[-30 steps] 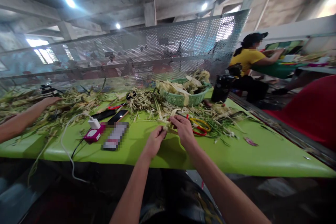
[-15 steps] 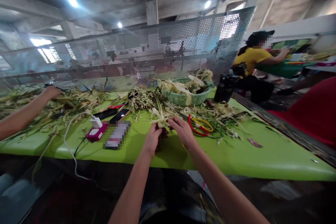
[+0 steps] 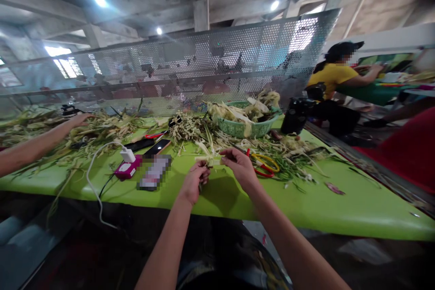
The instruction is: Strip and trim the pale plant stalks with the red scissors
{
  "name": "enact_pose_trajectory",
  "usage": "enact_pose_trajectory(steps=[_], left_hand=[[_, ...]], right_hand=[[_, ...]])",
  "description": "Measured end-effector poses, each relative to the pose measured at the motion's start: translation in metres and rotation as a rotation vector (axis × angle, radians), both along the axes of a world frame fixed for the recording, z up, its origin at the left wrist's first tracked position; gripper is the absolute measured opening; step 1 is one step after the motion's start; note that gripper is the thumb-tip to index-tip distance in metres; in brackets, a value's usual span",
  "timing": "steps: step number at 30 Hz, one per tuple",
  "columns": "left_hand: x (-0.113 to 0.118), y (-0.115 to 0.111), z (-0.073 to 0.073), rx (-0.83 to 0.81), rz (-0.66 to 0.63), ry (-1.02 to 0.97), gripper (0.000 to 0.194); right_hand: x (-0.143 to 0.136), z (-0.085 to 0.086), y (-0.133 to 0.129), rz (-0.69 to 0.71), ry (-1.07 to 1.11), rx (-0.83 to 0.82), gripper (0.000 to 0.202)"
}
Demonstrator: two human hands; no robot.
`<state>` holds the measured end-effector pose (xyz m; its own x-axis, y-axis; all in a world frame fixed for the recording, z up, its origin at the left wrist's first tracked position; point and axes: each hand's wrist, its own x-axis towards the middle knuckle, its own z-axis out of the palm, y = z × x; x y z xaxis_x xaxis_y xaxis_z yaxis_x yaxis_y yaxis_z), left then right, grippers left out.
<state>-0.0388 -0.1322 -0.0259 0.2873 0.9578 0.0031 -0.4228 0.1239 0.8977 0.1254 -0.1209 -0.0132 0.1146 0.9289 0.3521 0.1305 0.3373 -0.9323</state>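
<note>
Over the green table (image 3: 306, 208), a small bundle of pale husk strips (image 3: 213, 160) is held between my two hands. My left hand (image 3: 194, 182) is closed on its left and lower side, fingers curled. My right hand (image 3: 240, 166) pinches its right end between thumb and fingertips. A longer pale strip points away from me out of the bundle. Just right of my right hand lie scissors with red and yellow handles (image 3: 265, 163), partly on green plant cuttings (image 3: 292, 167).
A green basket (image 3: 249, 129) heaped with pale husks stands behind my hands. Left are a phone (image 3: 156, 148), a blurred-out phone-like object (image 3: 152, 174) and a pink power block (image 3: 127, 167) with a white cable. Another person's arm (image 3: 44, 142) reaches over leaf piles. A black camera-like object (image 3: 295, 115) stands right.
My hands have drawn slightly apart, showing more of the husk bundle between them. The other person's hand at left has moved right. The whole view has shifted slightly.
</note>
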Motion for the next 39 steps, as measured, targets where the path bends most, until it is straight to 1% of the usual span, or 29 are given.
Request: enact_pose_trajectory(steps=[4,6,9,13,17,19,21,22,23,24,26,28,29,31,33,37,39], left_hand=[[-0.002,-0.002,0.005,0.065,-0.051,0.138,0.019],[-0.001,-0.003,0.006,0.101,-0.078,0.201,0.02],[0.001,-0.004,0.006,0.11,-0.115,0.234,0.023],[0.002,-0.004,0.002,0.093,-0.127,0.23,0.015],[0.001,-0.004,0.003,0.1,-0.15,0.237,0.008],[0.001,-0.003,0.004,0.092,-0.149,0.251,0.008],[0.002,-0.003,0.004,0.102,-0.123,0.285,0.011],[0.002,-0.002,0.003,0.121,-0.099,0.308,0.014],[0.003,-0.001,0.003,0.149,-0.071,0.336,0.016],[0.003,0.0,0.002,0.181,-0.042,0.365,0.017],[0.004,0.002,0.001,0.242,0.009,0.419,0.016],[0.004,0.003,0.001,0.268,0.016,0.456,0.016],[0.004,0.003,0.001,0.268,0.001,0.465,0.017],[0.006,0.003,0.004,0.261,-0.039,0.476,0.022],[0.008,0.002,0.007,0.281,-0.088,0.487,0.028],[0.011,-0.003,0.011,0.394,-0.188,0.536,0.033],[0.011,-0.004,0.01,0.415,-0.203,0.559,0.035]], right_hand=[[-0.002,-0.001,0.0,0.071,-0.063,-0.079,0.023],[-0.004,0.001,-0.002,0.088,-0.047,-0.086,0.027],[-0.005,0.005,-0.005,0.135,0.018,-0.109,0.029],[-0.005,0.007,-0.005,0.095,0.109,-0.107,0.029],[-0.003,0.004,-0.004,0.05,0.096,-0.085,0.029],[-0.002,0.005,-0.006,-0.005,0.023,-0.034,0.028],[0.001,0.01,-0.009,-0.098,-0.111,0.081,0.023],[0.001,0.014,-0.011,-0.129,-0.197,0.15,0.02],[0.002,0.018,-0.013,-0.132,-0.287,0.212,0.018],[0.002,0.023,-0.014,-0.095,-0.382,0.259,0.017],[0.002,0.034,-0.015,0.027,-0.574,0.308,0.015],[0.001,0.043,-0.013,0.118,-0.707,0.308,0.01],[0.001,0.046,-0.012,0.146,-0.733,0.297,0.008],[0.002,0.05,-0.006,0.199,-0.72,0.26,0.007],[0.003,0.049,-0.001,0.221,-0.641,0.229,0.007],[0.004,0.038,0.01,0.155,-0.487,0.203,0.004],[0.003,0.031,0.013,0.114,-0.447,0.208,0.007]])
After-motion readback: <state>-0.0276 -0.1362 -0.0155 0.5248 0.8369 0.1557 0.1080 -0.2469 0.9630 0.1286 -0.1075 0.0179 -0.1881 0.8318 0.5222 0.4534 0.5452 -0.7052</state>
